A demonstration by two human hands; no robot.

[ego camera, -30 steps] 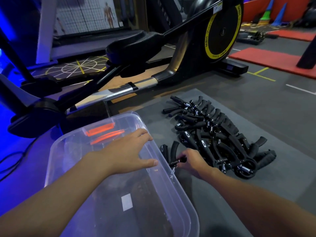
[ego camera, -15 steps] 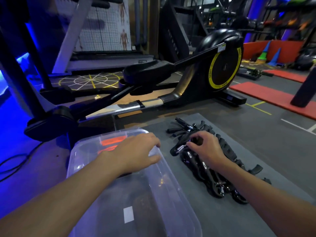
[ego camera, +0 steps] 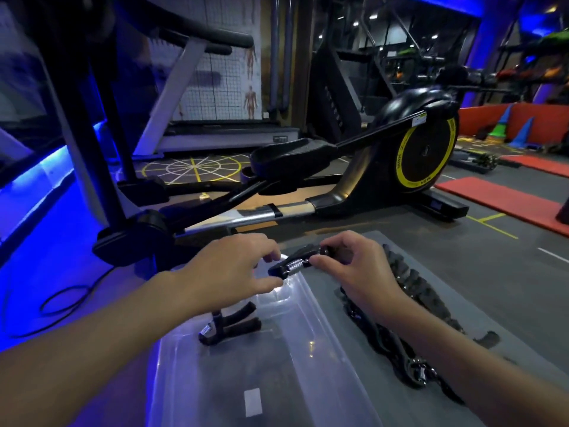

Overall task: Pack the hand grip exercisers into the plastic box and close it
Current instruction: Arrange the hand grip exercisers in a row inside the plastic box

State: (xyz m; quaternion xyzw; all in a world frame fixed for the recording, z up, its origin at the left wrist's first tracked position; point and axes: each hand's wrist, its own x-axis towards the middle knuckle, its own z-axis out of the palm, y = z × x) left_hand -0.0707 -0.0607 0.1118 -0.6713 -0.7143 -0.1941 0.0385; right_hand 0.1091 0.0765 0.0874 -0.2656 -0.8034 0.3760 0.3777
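The clear plastic box [ego camera: 311, 306] stands open on the floor in front of me. One black hand grip exerciser [ego camera: 229, 325] with a steel spring lies inside it, below my left wrist. Above the box's far rim, a second exerciser [ego camera: 294, 265] is held in the air. My right hand [ego camera: 354, 268] pinches it near the spring, and my left hand [ego camera: 229, 272] has thumb and forefinger around its left end. A pile of several black exercisers [ego camera: 406, 291] lies on the grey mat [ego camera: 480, 291] to the right of the box, partly hidden by my right forearm.
A black elliptical trainer [ego camera: 418, 155] with a yellow-ringed wheel stands just beyond the box, and its rail [ego camera: 252, 215] runs close to the far rim. A cable [ego camera: 64, 300] lies on the blue-lit floor at left. Red mats [ego camera: 498, 198] are at right.
My right hand lifted an exerciser from the pile and brought it left over the box's far rim. My left hand rose off the box's rim to meet it. The camera tilted up.
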